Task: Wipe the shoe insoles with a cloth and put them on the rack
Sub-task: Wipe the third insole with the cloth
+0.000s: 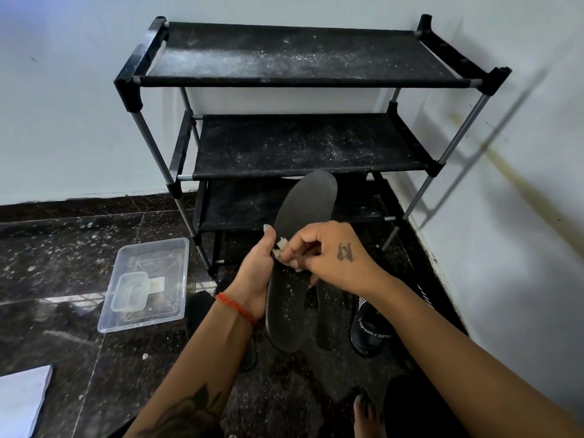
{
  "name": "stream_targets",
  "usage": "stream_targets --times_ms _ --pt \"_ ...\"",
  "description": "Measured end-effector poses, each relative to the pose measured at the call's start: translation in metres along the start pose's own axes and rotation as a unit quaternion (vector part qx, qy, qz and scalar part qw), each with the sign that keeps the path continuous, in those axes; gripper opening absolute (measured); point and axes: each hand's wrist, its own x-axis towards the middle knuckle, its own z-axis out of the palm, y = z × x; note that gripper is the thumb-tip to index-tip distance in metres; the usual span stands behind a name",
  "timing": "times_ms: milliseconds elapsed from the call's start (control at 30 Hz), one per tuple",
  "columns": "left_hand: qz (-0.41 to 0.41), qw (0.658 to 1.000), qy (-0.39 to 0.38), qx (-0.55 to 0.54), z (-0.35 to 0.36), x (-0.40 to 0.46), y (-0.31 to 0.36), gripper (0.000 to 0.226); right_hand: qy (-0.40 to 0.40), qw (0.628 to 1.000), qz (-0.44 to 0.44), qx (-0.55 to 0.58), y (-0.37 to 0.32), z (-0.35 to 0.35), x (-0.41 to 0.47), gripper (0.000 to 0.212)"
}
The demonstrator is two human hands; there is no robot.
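Three fabric shelves make up the black shoe rack (303,58), which stands against the white wall. All visible shelves carry white dust and no insole, so by this evidence no insole is racked yet.

On the dark speckled floor (63,248), left of the rack, lies a clear plastic tray (164,279) with a smaller clear container (129,292) inside it. A white sheet-like object (22,399) sits at the lower left edge; its nature cannot be determined.

One dark grey insole (294,263) is held upright in front of the lowest shelf, toe end up. Its lower half shows white specks, so wiping appears unfinished. A second insole (327,311) lies on the floor just behind and right of it, partly hidden. Beside that is a black sports shoe (369,333) with white stripes.

The left hand (256,273) grips the held insole along its left edge, thumb forward. The right hand (328,254) pinches a small, crumpled off-white cloth (279,248) and presses it against the insole near the left edge.

Judgement: the task is in its early stage. Remaining work: finish this insole, wipe the second one, place both on the rack.

Readable text: the shoe's heel bears "SPORTSPO…" in white letters, partly cut off. A dark tattoo marks the back of the right hand; it is not legible.
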Motion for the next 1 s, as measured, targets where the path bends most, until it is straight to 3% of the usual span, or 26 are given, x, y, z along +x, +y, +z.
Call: stream_targets --times_ms 67,167,233,367,500,633,767,800,933,1000 --pt "-0.008 1.000 0.004 -0.011 0.000 0.000 0.001 0.074 -0.013 0.998 0.020 0.051 0.000 -0.009 -0.001 0.028" --pt "0.007 1.000 0.005 -0.024 -0.002 0.001 0.001 0.071 0.116 0.988 0.021 0.100 0.003 -0.017 0.003 0.027" --pt "0.010 1.000 -0.005 -0.025 -0.001 0.000 0.000 0.069 0.164 0.984 0.035 0.068 0.006 -0.013 0.008 0.022" --pt "0.004 1.000 0.007 0.000 0.000 0.001 -0.004 0.065 0.150 0.985 0.038 -0.069 0.014 0.001 0.013 0.031" --pt "0.011 1.000 0.012 0.016 0.000 0.003 -0.005 0.066 0.186 0.979 -0.011 -0.086 0.012 0.005 0.012 0.020" --pt "0.018 1.000 0.015 0.014 -0.001 0.002 -0.002 0.069 0.078 0.994 -0.055 -0.062 0.003 0.006 0.005 0.015" --pt "0.013 1.000 0.020 0.000 -0.001 0.001 -0.001 0.066 -0.049 0.998 -0.024 0.014 0.001 -0.011 0.000 0.015" --pt "0.012 1.000 0.018 -0.005 -0.001 0.002 -0.001 0.065 -0.033 0.999 -0.022 0.016 0.002 -0.015 0.001 0.018" --pt "0.020 1.000 0.000 -0.010 0.002 0.000 -0.001 0.062 0.165 0.986 -0.028 0.006 0.005 -0.010 0.007 0.019" --pt "0.021 1.000 0.000 0.000 0.003 -0.001 -0.002 0.060 0.189 0.981 -0.029 -0.043 0.007 0.001 0.011 0.019"
